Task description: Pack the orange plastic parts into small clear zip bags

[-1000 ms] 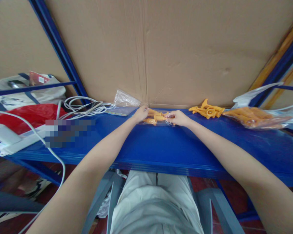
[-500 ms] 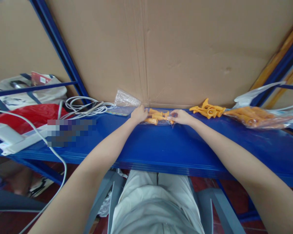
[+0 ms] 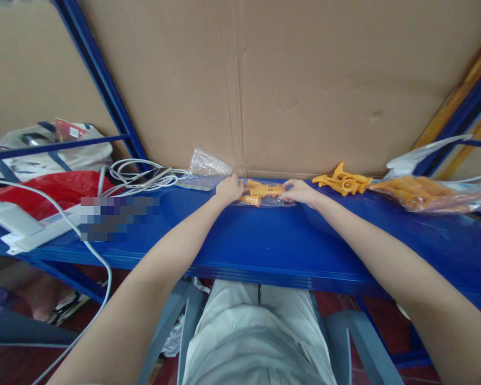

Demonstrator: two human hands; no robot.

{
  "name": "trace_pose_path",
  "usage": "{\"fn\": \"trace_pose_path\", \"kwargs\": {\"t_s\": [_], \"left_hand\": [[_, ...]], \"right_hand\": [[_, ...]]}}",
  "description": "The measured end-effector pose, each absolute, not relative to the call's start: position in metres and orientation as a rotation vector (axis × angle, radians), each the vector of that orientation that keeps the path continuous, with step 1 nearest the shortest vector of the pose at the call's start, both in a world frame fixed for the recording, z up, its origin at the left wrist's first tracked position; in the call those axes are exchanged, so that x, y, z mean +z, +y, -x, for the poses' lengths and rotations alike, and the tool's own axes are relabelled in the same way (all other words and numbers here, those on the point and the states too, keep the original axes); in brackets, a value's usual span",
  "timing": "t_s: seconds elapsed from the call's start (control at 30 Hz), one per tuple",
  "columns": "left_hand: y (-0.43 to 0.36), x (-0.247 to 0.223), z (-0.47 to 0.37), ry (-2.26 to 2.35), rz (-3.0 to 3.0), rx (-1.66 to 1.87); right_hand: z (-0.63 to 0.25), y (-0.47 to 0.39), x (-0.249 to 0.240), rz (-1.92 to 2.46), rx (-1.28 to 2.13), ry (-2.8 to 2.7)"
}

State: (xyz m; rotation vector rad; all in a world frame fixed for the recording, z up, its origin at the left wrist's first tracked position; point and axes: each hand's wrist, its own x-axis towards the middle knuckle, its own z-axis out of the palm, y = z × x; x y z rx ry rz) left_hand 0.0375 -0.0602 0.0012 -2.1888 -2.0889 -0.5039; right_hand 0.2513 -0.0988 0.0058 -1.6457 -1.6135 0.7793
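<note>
A clear plastic bag [image 3: 270, 202] with several orange plastic pieces [image 3: 256, 190] inside lies near the back of the blue table [image 3: 260, 240]. My left hand [image 3: 230, 189] is closed on the bag's left end. At its right end my right hand [image 3: 299, 191] pinches the bag, close to the tip of an orange piece. To the right, several loose orange pieces [image 3: 343, 182] lie in a small pile. Beyond them is another clear bag [image 3: 425, 193] filled with orange pieces.
Coiled white cables [image 3: 144, 174], a power strip [image 3: 48, 230] and a red bag [image 3: 52, 192] occupy the left side. Flat clear bags [image 3: 209, 163] rest against the cardboard wall [image 3: 304, 80]. Blue posts stand at both sides. Part of another person's leg shows at lower left.
The orange pieces at the right end of the held bag now lie flatter and extend toward my right hand. The bag looks more spread out; both hands stay nearly in place.
</note>
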Motion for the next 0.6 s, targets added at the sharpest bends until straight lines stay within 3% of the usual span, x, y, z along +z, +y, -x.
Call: {"fn": "trace_pose_path", "kwargs": {"t_s": [0.13, 0.37, 0.6], "left_hand": [[-0.062, 0.001, -0.039, -2.062, 2.203, -0.535], [-0.063, 0.002, -0.041, -2.013, 2.233, -0.558], [-0.065, 0.002, -0.043, -1.948, 2.252, -0.519]], "right_hand": [[-0.25, -0.097, 0.01, 1.503, 0.906, -1.325], [-0.253, -0.095, 0.006, 1.336, 1.439, -1.185], [-0.245, -0.097, -0.001, 1.402, 1.337, -1.373]]}}
